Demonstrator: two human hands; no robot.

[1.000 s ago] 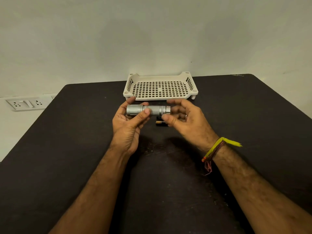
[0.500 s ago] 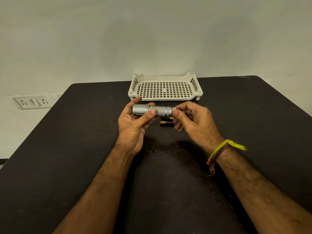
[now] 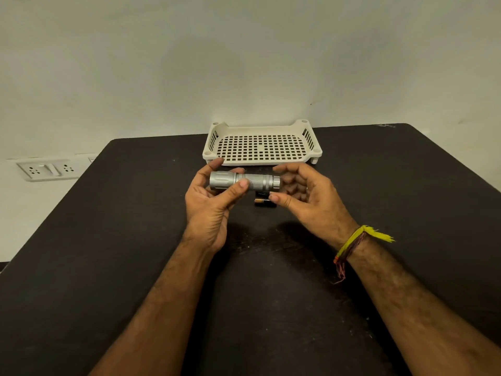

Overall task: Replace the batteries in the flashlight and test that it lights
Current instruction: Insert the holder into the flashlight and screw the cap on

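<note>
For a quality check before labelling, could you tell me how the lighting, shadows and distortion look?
Head view: dim, even light; soft shadows on the table under both forearms; no glare on the flashlight; wide-angle bending at the table edges; batteries small and dark.

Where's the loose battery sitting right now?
In the head view the battery lies on the black table, centre frame, just below the flashlight and beside the right hand's thumb.

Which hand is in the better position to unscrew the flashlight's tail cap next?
The right hand, probably. It is free, fingers loosely curled beside the tail end of the flashlight, while the left hand grips the flashlight near its head and steadies it.
</note>
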